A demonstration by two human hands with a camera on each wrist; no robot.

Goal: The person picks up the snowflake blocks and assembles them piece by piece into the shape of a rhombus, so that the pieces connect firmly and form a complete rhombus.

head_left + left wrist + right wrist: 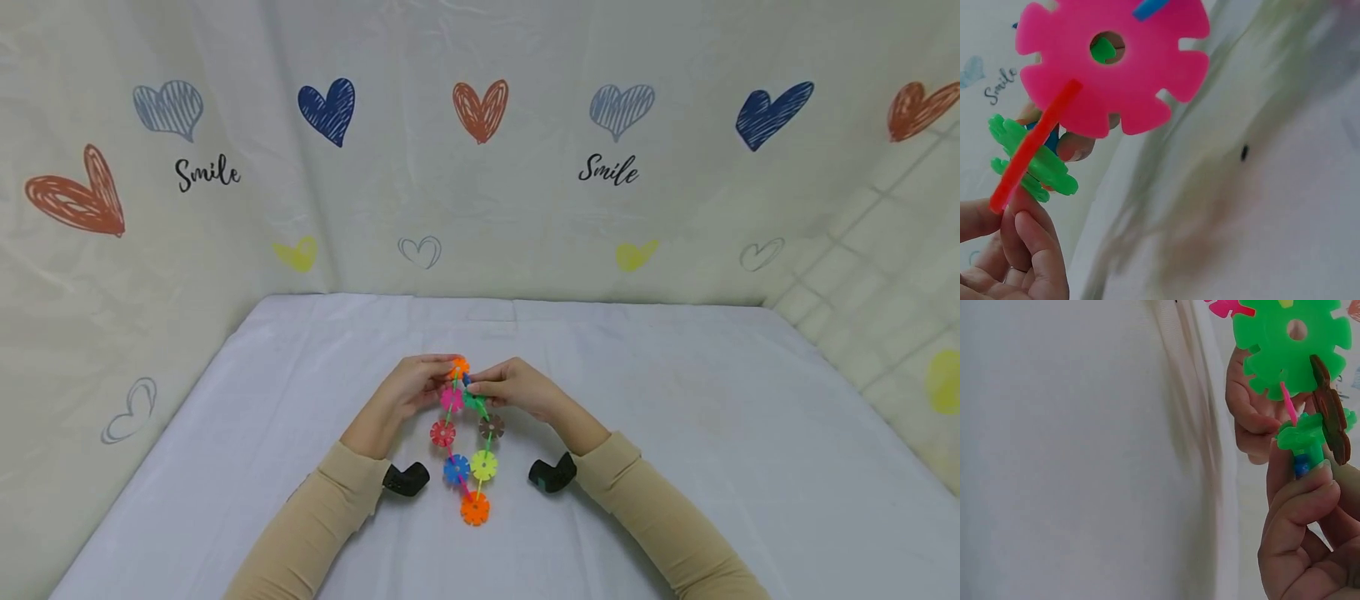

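A loop of interlocked snowflake discs stands between the two hands in the head view, running through pink (452, 399), red (442, 433), blue (457, 469), yellow (484, 465) and brown (491, 427). At the loop's far end, my left hand (408, 387) pinches an orange disc (459, 367). Close beside it, my right hand (525, 388) pinches a small blue disc (1301, 465) against a green disc (1302, 434). In the left wrist view, a large pink disc (1147, 81) covers part of the other hand. The loop's near end is another orange disc (475, 508).
A white cloth covers the table (697, 433). Behind it hangs a pale curtain (525, 217) printed with hearts and "Smile". Black wrist devices (406, 479) sit at both sleeve cuffs, on either side of the loop.
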